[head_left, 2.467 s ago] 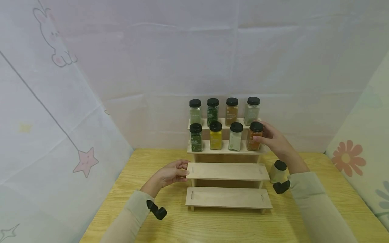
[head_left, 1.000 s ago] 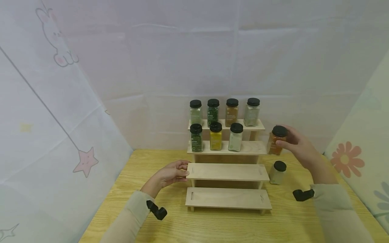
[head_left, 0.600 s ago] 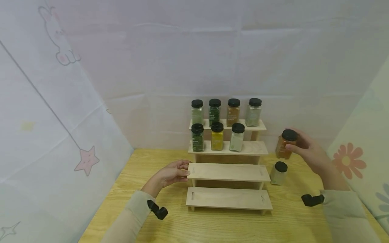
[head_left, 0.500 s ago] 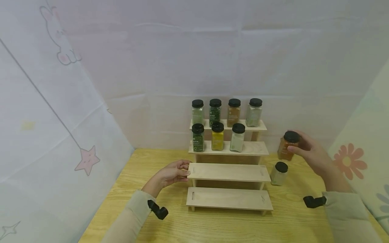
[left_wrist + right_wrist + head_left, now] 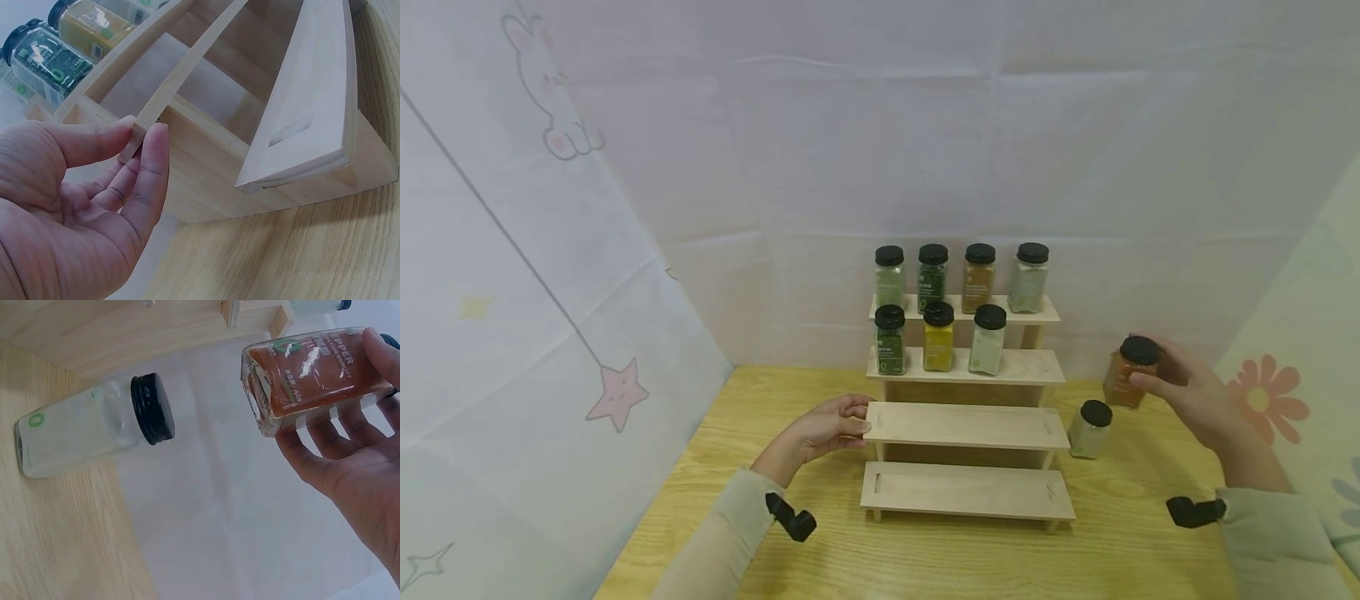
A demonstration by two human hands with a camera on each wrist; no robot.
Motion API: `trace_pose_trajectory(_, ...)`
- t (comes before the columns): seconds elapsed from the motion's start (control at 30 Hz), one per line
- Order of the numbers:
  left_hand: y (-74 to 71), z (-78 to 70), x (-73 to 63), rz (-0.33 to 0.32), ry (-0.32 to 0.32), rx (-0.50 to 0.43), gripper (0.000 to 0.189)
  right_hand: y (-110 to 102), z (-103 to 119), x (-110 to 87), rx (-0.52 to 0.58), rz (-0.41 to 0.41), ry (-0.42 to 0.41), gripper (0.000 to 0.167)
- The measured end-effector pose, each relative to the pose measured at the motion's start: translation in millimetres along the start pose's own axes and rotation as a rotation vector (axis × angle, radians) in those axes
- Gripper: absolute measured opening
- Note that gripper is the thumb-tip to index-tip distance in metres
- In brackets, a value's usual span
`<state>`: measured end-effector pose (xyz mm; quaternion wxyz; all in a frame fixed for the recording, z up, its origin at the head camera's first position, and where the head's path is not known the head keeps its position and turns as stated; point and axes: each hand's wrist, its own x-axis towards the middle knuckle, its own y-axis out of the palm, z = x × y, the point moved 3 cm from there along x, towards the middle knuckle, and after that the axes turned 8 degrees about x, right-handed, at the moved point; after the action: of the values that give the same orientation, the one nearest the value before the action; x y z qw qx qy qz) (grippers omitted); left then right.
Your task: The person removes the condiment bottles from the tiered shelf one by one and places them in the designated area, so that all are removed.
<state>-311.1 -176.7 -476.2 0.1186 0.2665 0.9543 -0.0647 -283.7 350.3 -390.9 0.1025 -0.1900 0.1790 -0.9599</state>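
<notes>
My right hand point(image 5: 1195, 396) grips a spice jar point(image 5: 1126, 379) of red-brown powder with a black lid, at the right of the tiered wooden rack point(image 5: 966, 423). In the right wrist view the jar's label reads "PEPPER", with the thumb on one side and fingers beneath. A pale spice jar point(image 5: 81, 428) stands on the table near the rack's right end, a little in front of the held jar. My left hand point(image 5: 822, 433) pinches the left end of the rack's second-lowest shelf, thumb on top and fingers below, as the left wrist view shows.
Several black-lidded jars line the top shelf point(image 5: 1043, 312). On the shelf below stand a dark green jar point(image 5: 891, 346), a yellow jar point(image 5: 937, 343) and a whitish jar point(image 5: 986, 346). A printed cloth point(image 5: 850, 167) hangs behind the wooden table point(image 5: 955, 567).
My right hand has lifted the red-brown jar off the right end of the second-highest shelf and carried it right and downward. My left hand has stayed on the rack.
</notes>
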Motion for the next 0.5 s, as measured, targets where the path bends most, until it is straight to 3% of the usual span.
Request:
trace_pose_trajectory(0.27,1.1,-0.2,-0.8,-0.01,-0.001,0.009,0.069,-3,-8,-6.4,0.014,0.008,-0.005,0.062)
trace_pose_trajectory(0.5,1.2,-0.4,-0.3,-0.014,0.0,0.012,0.066,-4,-19,-11.9,0.151,0.028,-0.041,0.057)
